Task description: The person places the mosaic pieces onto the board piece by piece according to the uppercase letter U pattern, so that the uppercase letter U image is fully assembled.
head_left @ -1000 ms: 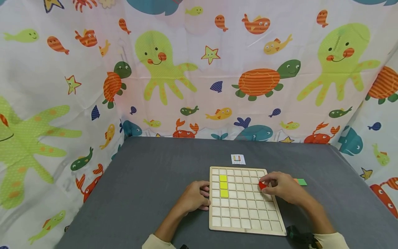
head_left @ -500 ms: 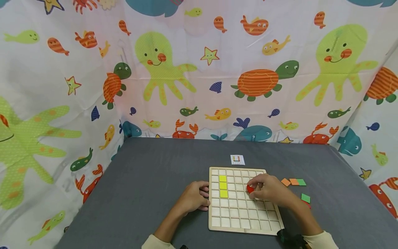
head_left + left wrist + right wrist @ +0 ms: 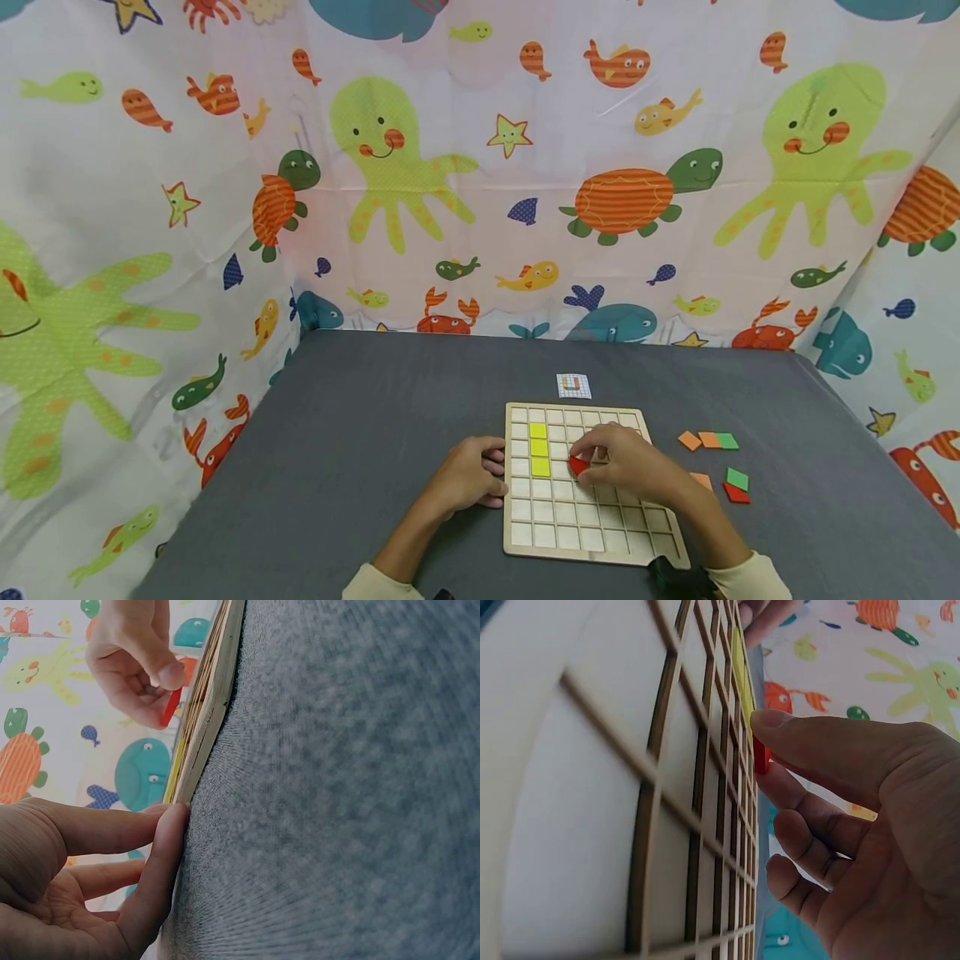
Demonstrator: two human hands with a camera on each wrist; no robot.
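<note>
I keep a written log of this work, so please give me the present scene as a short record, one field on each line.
Left hand: touches the left edge of the board
Right hand: pinches a red tile over the board; contact with the board unclear
On the board: three yellow tiles in one column
Beyond the board: card with a coloured pattern
Right of the board: orange tiles, green tiles, second red tile
Background: cloth with sea animals
</note>
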